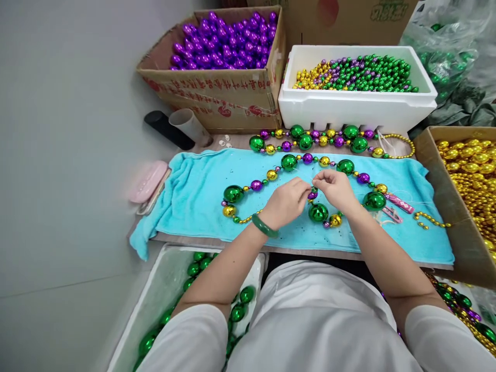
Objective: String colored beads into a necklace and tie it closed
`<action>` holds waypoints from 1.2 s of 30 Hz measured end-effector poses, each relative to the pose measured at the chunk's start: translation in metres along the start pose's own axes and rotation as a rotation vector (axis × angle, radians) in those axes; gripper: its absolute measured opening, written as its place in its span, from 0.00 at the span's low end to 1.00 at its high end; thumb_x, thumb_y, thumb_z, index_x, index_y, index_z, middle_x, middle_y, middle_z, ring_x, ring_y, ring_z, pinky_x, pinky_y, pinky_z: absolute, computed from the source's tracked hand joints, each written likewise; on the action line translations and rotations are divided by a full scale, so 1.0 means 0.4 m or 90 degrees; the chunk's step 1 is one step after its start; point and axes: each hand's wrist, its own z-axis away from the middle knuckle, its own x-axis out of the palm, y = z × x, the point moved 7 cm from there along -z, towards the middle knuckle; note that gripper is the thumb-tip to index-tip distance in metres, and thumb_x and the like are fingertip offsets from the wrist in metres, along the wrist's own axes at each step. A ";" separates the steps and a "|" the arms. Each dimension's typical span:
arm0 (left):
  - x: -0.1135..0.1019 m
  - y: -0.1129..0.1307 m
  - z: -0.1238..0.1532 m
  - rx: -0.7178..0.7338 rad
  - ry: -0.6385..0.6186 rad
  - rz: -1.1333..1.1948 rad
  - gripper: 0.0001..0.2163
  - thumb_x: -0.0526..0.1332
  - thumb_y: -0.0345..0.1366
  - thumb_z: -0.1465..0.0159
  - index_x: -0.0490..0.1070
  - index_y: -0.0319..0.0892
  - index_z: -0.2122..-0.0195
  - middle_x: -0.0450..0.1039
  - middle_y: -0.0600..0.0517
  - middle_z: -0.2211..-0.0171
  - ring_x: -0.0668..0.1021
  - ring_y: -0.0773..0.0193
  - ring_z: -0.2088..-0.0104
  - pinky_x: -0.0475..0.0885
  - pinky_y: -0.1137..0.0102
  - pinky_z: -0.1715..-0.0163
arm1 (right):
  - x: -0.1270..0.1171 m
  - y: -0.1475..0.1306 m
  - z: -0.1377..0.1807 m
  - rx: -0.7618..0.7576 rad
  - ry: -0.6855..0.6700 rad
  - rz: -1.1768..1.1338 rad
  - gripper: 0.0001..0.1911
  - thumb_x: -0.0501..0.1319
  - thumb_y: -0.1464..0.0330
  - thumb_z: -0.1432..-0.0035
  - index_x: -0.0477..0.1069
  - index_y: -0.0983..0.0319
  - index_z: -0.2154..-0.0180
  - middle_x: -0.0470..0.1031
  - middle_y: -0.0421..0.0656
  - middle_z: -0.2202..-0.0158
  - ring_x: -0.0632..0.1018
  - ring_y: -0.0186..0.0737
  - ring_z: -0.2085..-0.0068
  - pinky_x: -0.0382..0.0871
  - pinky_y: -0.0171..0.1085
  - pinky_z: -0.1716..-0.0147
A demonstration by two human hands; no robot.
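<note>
Curved green-purple-gold bead strand [289, 163] on a turquoise towel [197, 206]

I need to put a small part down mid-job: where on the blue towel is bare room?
The towel's left end, between pink case and bead strand; a smaller patch inside the strand, beside the left hand. Crowded: around the right hand, and the right end, with pink items and gold beads.
</note>
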 end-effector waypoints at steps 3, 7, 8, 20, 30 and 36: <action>0.007 0.028 0.018 0.119 0.000 -0.223 0.11 0.48 0.29 0.33 0.70 0.38 0.63 0.71 0.47 0.67 0.74 0.63 0.66 0.68 0.70 0.70 | 0.010 -0.003 -0.005 0.045 -0.066 0.096 0.05 0.59 0.70 0.55 0.73 0.64 0.77 0.69 0.38 0.80 0.67 0.32 0.76 0.58 0.33 0.74; -0.008 0.039 0.019 0.257 0.037 -0.338 0.11 0.47 0.27 0.33 0.69 0.37 0.61 0.72 0.47 0.66 0.73 0.64 0.67 0.67 0.71 0.72 | 0.017 -0.045 -0.014 0.041 -0.169 0.208 0.06 0.58 0.75 0.56 0.74 0.65 0.78 0.69 0.38 0.82 0.68 0.33 0.75 0.57 0.33 0.74; -0.012 0.038 0.016 0.285 0.046 -0.346 0.11 0.47 0.27 0.33 0.69 0.37 0.61 0.73 0.47 0.65 0.73 0.64 0.68 0.67 0.71 0.73 | 0.019 -0.057 -0.018 0.040 -0.200 0.223 0.07 0.58 0.76 0.57 0.74 0.65 0.79 0.68 0.38 0.83 0.67 0.32 0.75 0.57 0.33 0.75; -0.021 -0.003 0.010 0.350 0.107 -0.182 0.12 0.50 0.30 0.33 0.70 0.41 0.54 0.75 0.47 0.60 0.74 0.67 0.67 0.67 0.72 0.68 | 0.055 -0.038 -0.054 0.165 -0.583 -0.045 0.04 0.62 0.73 0.62 0.73 0.68 0.77 0.62 0.36 0.88 0.59 0.26 0.85 0.45 0.30 0.85; -0.008 -0.029 0.011 0.194 0.091 0.037 0.10 0.54 0.33 0.35 0.74 0.42 0.60 0.74 0.48 0.65 0.74 0.67 0.66 0.68 0.73 0.66 | 0.063 -0.023 -0.052 0.215 -0.561 -0.062 0.02 0.61 0.74 0.60 0.70 0.67 0.78 0.61 0.36 0.88 0.60 0.27 0.84 0.45 0.30 0.85; 0.018 -0.115 0.000 -0.291 0.089 0.470 0.07 0.58 0.37 0.39 0.69 0.39 0.72 0.68 0.54 0.76 0.67 0.71 0.77 0.63 0.75 0.77 | 0.032 -0.074 -0.048 -0.002 -0.290 0.105 0.05 0.60 0.70 0.50 0.73 0.66 0.73 0.64 0.37 0.82 0.62 0.29 0.79 0.54 0.33 0.78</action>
